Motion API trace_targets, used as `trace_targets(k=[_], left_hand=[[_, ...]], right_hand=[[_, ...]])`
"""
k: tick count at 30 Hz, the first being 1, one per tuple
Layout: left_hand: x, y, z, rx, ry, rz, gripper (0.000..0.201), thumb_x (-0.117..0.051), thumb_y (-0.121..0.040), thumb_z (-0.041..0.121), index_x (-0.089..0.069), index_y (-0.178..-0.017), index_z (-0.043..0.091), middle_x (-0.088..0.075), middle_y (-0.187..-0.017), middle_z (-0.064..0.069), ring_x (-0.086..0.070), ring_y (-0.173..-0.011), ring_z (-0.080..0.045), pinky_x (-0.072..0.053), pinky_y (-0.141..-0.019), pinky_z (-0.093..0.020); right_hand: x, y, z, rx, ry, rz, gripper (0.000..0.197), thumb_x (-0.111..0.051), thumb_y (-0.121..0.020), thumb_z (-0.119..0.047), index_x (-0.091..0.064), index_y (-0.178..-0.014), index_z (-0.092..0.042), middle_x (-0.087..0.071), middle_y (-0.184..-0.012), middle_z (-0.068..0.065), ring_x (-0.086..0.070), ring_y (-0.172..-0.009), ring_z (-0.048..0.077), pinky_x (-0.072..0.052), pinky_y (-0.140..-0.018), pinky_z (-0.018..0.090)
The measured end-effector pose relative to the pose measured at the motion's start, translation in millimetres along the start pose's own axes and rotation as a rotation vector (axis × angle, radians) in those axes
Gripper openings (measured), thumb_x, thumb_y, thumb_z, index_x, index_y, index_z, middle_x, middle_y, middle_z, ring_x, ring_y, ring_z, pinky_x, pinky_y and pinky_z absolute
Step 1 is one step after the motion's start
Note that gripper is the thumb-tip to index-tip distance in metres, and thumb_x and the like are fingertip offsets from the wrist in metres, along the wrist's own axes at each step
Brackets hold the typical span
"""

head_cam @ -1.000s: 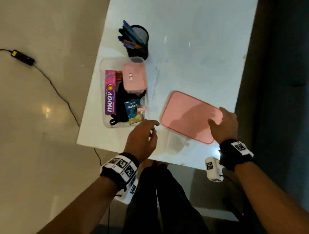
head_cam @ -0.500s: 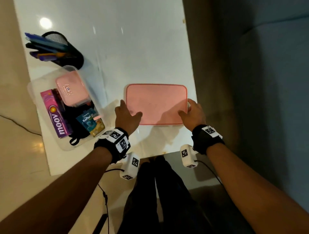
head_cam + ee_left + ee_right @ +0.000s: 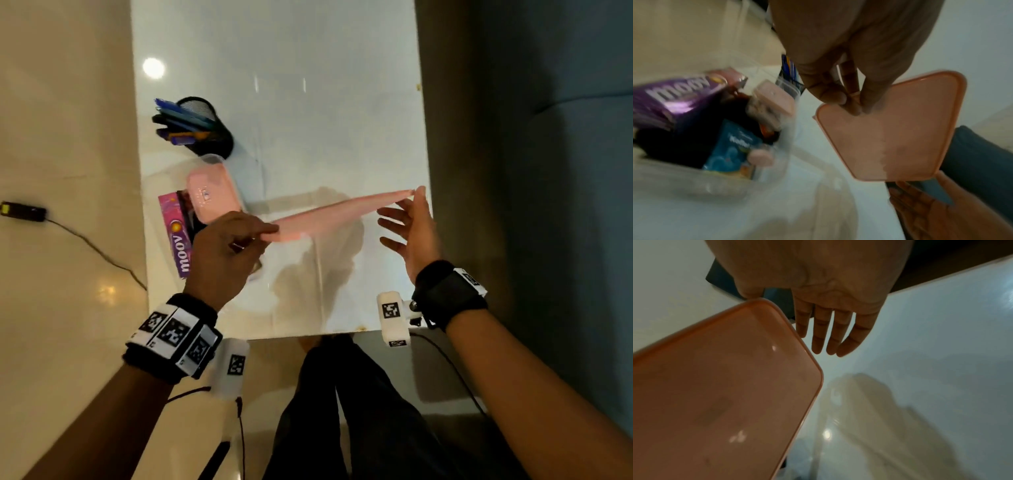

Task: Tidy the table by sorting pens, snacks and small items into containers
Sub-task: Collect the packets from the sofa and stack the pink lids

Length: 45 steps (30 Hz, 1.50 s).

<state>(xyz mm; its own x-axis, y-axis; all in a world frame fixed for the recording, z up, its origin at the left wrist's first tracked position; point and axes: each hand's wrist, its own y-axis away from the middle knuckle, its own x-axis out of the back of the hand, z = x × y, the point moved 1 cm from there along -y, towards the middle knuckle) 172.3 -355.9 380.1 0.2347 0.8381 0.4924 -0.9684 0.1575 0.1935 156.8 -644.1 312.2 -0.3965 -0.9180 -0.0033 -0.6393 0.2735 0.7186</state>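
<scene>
The large pink lid (image 3: 339, 214) (image 3: 894, 129) (image 3: 715, 394) hangs above the white table (image 3: 308, 102), tilted nearly edge-on in the head view. My left hand (image 3: 233, 246) (image 3: 842, 91) pinches its left edge between thumb and fingers. My right hand (image 3: 411, 229) (image 3: 830, 331) is beside the lid's right end with fingers straight and spread, its thumb near the lid's corner. The clear plastic bin (image 3: 781, 146) on the left holds a purple "moov" box (image 3: 178, 240) (image 3: 670, 100), a small pink-lidded box (image 3: 212, 195) (image 3: 772, 100), a blue snack packet (image 3: 731, 151) and a black item.
A black mesh pen holder (image 3: 202, 126) full of pens stands behind the bin. The table's right edge borders a dark sofa (image 3: 565, 205). A cable and adapter (image 3: 22, 210) lie on the floor at the left. My legs (image 3: 342, 411) are under the near edge.
The pink lid lay flat on the table under both hands; now it is lifted and tilted, held by my left hand, and my right hand has let go and opened.
</scene>
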Motion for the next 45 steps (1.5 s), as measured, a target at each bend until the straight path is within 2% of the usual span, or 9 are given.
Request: trace_targets(k=[7,10,14,18,23,28,31,36,45], left_hand=[[72.1,54.4,-33.6,-0.012,-0.243,0.124,0.032,-0.066,-0.078,-0.012,-0.076,-0.095,0.013,-0.060,-0.114,-0.004,-0.060,-0.102,-0.010,-0.051,-0.081,-0.012],[71.7,88.6,-52.7,0.142,-0.173,0.204,0.040,-0.060,-0.080,-0.013,-0.072,-0.096,0.021,-0.058,-0.110,0.001,-0.059,-0.097,-0.001,-0.051,-0.071,-0.009],[57.6,119.4,-82.9,0.258,-0.070,0.286,0.034,-0.059,-0.086,-0.002,-0.069,-0.100,0.028,-0.062,-0.104,0.008,-0.068,-0.078,-0.009,-0.054,-0.065,-0.021],[59.1,120.2,-107.9,0.327,-0.059,0.467,0.031,-0.061,-0.087,0.003,-0.065,-0.103,0.030,-0.062,-0.106,0.003,-0.064,-0.082,-0.009,-0.053,-0.062,-0.027],[76.3,86.6,-136.0,0.456,-0.007,0.407,0.049,-0.066,-0.088,0.013,-0.051,-0.134,0.020,-0.054,-0.126,-0.001,-0.057,-0.104,-0.013,-0.049,-0.080,-0.029],[84.6,51.4,-146.6,0.580,0.240,0.310,0.058,-0.063,-0.091,0.015,-0.040,-0.145,0.018,-0.052,-0.137,-0.004,-0.059,-0.107,-0.017,-0.048,-0.093,-0.032],[84.5,37.5,-147.3,0.599,0.255,0.218,0.055,-0.062,-0.088,0.006,-0.047,-0.140,0.020,-0.061,-0.121,-0.001,-0.065,-0.096,-0.020,-0.053,-0.092,-0.040],[76.9,33.4,-146.9,0.574,0.172,0.192,0.060,-0.059,-0.083,0.001,-0.051,-0.136,0.026,-0.064,-0.107,0.003,-0.066,-0.081,-0.013,-0.051,-0.073,-0.025],[81.9,28.9,-169.4,0.651,0.242,0.198,0.067,-0.071,-0.070,0.004,-0.060,-0.129,0.034,-0.070,-0.092,0.013,-0.069,-0.087,-0.018,-0.059,-0.079,-0.042]], right_hand=[[-120.0,-1.8,-28.9,0.075,0.007,-0.322,0.033,-0.060,-0.094,-0.011,-0.060,-0.126,-0.009,-0.067,-0.111,0.008,-0.065,-0.096,0.025,-0.057,-0.074,0.032],[-166.3,-6.6,-26.2,0.107,0.134,-0.463,0.035,-0.059,-0.095,-0.009,-0.058,-0.130,-0.011,-0.067,-0.114,0.007,-0.065,-0.101,0.025,-0.059,-0.076,0.033],[-204.6,-19.4,-20.9,0.202,0.367,-0.564,0.038,-0.065,-0.093,-0.010,-0.059,-0.130,-0.012,-0.067,-0.111,0.010,-0.067,-0.097,0.025,-0.061,-0.078,0.036],[-232.7,-32.8,-22.7,0.368,0.567,-0.590,0.039,-0.072,-0.089,-0.019,-0.063,-0.126,-0.015,-0.071,-0.110,0.012,-0.070,-0.098,0.025,-0.061,-0.078,0.038],[-258.3,-43.0,-30.3,0.622,0.791,-0.465,0.044,-0.074,-0.086,-0.031,-0.064,-0.127,-0.017,-0.068,-0.103,0.001,-0.061,-0.084,0.017,-0.051,-0.075,0.014],[-266.9,-54.2,-17.4,0.686,1.008,-0.323,0.040,-0.067,-0.090,-0.034,-0.065,-0.127,-0.018,-0.063,-0.106,0.011,-0.061,-0.095,0.024,-0.049,-0.095,0.037],[-274.0,-57.1,-14.3,0.708,1.016,-0.260,0.037,-0.064,-0.092,-0.034,-0.066,-0.125,-0.018,-0.063,-0.108,0.012,-0.061,-0.096,0.022,-0.046,-0.093,0.028],[-276.4,-66.6,-14.4,0.709,1.068,-0.153,0.029,-0.058,-0.097,-0.030,-0.069,-0.120,-0.018,-0.064,-0.113,0.012,-0.063,-0.100,0.025,-0.039,-0.086,0.022],[-276.7,-63.5,-15.5,0.604,0.989,-0.165,0.024,-0.064,-0.091,-0.031,-0.075,-0.111,-0.022,-0.069,-0.091,0.002,-0.068,-0.090,0.025,-0.055,-0.089,0.042]])
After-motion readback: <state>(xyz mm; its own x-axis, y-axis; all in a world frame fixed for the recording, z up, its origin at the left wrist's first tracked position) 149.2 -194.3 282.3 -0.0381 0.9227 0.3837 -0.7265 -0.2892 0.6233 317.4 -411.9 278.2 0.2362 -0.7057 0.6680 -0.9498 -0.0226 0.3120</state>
